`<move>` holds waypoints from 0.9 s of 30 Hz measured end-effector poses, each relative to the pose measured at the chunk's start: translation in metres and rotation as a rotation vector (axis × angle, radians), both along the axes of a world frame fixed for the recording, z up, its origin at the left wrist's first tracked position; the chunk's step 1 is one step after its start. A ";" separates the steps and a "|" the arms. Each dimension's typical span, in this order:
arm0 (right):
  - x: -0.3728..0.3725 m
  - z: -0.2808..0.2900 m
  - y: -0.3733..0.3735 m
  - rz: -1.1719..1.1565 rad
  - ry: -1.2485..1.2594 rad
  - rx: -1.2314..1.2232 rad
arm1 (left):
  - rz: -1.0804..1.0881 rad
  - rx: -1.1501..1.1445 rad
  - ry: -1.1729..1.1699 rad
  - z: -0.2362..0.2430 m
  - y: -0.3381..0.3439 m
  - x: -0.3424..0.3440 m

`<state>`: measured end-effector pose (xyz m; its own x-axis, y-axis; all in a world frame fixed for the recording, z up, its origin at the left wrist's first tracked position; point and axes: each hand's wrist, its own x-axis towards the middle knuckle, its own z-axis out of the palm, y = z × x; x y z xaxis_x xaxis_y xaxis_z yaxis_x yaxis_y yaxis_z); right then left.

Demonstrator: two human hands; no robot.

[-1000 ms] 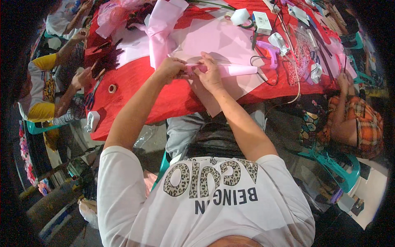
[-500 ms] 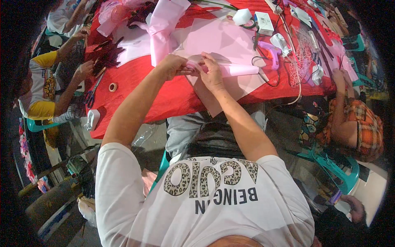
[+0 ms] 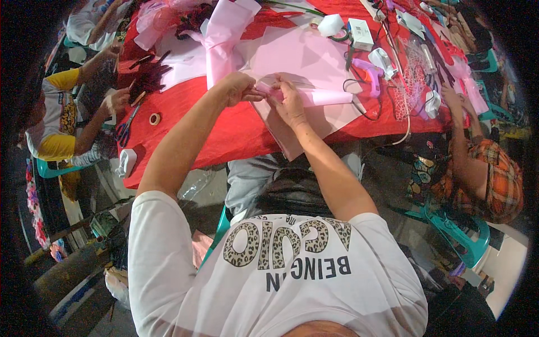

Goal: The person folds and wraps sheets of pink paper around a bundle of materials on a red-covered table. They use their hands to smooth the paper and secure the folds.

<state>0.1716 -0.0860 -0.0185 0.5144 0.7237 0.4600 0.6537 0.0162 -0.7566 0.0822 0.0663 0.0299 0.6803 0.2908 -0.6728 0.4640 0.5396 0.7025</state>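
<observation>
Both hands work over the near part of the table, fingers pinched close together. My left hand [image 3: 238,90] is closed on one end of a pink wrapping paper piece [image 3: 328,97], which looks gathered or folded there. My right hand [image 3: 290,102] grips the same end from the other side; its fingertips partly hide the fold. The rest of the paper stretches rightward in a smooth, narrowing shape. Beneath it lies a flat pale pink sheet [image 3: 297,53], one corner hanging over the table's front edge. Another pink wrap [image 3: 222,42], folded upright, stands just beyond my left hand.
On the red-covered table [image 3: 191,115], a purple glue gun [image 3: 370,76], a white box [image 3: 360,33] and pink netting lie to the right. Scissors [image 3: 126,129] and a tape roll [image 3: 154,119] are at left. People sit on both sides, their hands on the table.
My hands stay nearly in place, with slight finger shifts on the pink paper. At right, a co-worker's arms have moved a little leftward and away.
</observation>
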 end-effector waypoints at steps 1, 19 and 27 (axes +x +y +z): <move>0.001 -0.001 0.000 0.004 0.034 -0.005 | -0.050 -0.005 -0.011 0.000 0.004 -0.001; 0.000 0.002 0.000 -0.006 0.100 0.037 | -0.352 0.781 -0.266 -0.006 0.000 -0.011; -0.003 0.006 -0.001 0.021 0.182 -0.014 | -0.373 0.633 -0.388 -0.022 0.008 -0.017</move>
<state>0.1684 -0.0869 -0.0121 0.5732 0.7409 0.3499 0.5052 0.0167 -0.8628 0.0657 0.0747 0.0079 0.9570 0.2448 -0.1559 0.1968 -0.1526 0.9685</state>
